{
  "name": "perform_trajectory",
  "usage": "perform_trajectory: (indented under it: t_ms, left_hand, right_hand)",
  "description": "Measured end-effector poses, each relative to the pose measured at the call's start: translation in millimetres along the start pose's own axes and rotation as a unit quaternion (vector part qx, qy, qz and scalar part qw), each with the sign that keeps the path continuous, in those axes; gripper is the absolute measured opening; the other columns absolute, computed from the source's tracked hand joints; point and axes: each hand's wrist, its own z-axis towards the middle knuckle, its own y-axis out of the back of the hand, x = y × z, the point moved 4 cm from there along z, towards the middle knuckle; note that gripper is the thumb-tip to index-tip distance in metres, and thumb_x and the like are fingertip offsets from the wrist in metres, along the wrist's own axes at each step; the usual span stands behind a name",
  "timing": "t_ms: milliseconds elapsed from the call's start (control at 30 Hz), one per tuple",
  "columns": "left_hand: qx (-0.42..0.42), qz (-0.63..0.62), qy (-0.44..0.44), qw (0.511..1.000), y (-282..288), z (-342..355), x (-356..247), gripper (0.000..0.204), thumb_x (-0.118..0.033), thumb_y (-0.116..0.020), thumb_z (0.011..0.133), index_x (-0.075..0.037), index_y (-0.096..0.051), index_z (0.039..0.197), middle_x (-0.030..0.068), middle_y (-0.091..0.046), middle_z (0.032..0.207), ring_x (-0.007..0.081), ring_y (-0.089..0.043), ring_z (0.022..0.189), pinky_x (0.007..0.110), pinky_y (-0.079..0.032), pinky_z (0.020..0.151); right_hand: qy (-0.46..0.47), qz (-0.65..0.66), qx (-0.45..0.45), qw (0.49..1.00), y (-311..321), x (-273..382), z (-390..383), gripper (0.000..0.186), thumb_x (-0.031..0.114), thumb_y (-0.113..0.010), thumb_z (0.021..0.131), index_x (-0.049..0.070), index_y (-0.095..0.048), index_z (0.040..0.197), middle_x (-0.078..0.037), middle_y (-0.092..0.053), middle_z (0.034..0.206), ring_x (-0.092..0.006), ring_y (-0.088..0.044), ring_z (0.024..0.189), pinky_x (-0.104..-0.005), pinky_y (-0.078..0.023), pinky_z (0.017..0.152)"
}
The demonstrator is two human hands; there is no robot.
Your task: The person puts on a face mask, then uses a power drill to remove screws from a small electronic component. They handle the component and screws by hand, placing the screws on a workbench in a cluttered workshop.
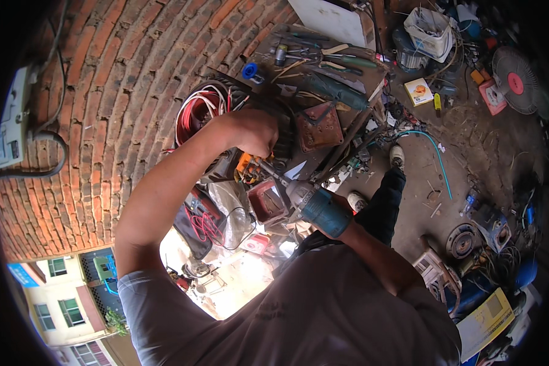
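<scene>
My left hand (257, 133) is closed in a fist against a dark, ribbed piece (282, 125) on the cluttered bench; what its fingers grip is hidden. My right hand (346, 227), mostly covered by the tool, grips a teal and grey impact wrench (306, 196). The wrench's long socket end (267, 166) points up and left, ending just below the left hand. Beside that end lies an orange and black object (246, 168). A coil of red and white cable (194, 114) sits left of my left hand.
A rusty square tray (319, 141) and a red bin (254, 196) flank the wrench. Pliers and hand tools (341, 63) lie at the bench's far side. A brick wall (97, 134) rises at left. On the floor are a fan (516, 83), a white bucket (430, 43) and a blue hose (440, 160).
</scene>
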Motion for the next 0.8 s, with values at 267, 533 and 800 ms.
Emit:
perform_trajectory:
  t_ms: [267, 533, 800]
  left_hand:
    - [-0.001, 0.004, 0.021, 1.0, -1, 1, -2, 0.02, -0.019, -0.062, 0.071, -0.008, -0.073, 0.084, 0.0145, -0.069, 0.085, 0.0322, -0.064, 0.089, 0.042, -0.047, 0.079]
    - [-0.347, -0.02, -0.029, 0.937, -6, -43, -22, 0.021, -0.013, -0.067, 0.076, -0.003, -0.069, 0.094, 0.0137, -0.067, 0.094, 0.0348, -0.064, 0.09, 0.04, -0.05, 0.081]
    - [-0.482, -0.598, 0.141, 0.625, -160, -110, -50, 0.011, -0.005, -0.068, 0.088, 0.002, -0.064, 0.094, 0.0037, -0.063, 0.081, 0.008, -0.056, 0.073, 0.025, -0.046, 0.065]
  right_hand:
    - [0.359, -0.549, 0.009, 0.755, -29, 78, -6, 0.039, 0.022, -0.074, 0.068, 0.006, -0.065, 0.103, -0.011, -0.063, 0.094, -0.0278, -0.063, 0.083, -0.0379, -0.054, 0.067]
    - [0.257, -0.505, 0.044, 0.823, -5, 56, -5, 0.044, 0.019, -0.078, 0.07, 0.004, -0.065, 0.108, -0.013, -0.065, 0.104, -0.0279, -0.066, 0.092, -0.0365, -0.055, 0.078]
    - [0.152, -0.358, 0.032, 0.921, 8, 31, -17, 0.035, 0.013, -0.079, 0.071, 0.006, -0.066, 0.102, -0.01, -0.067, 0.101, -0.0263, -0.065, 0.094, -0.0365, -0.054, 0.082]
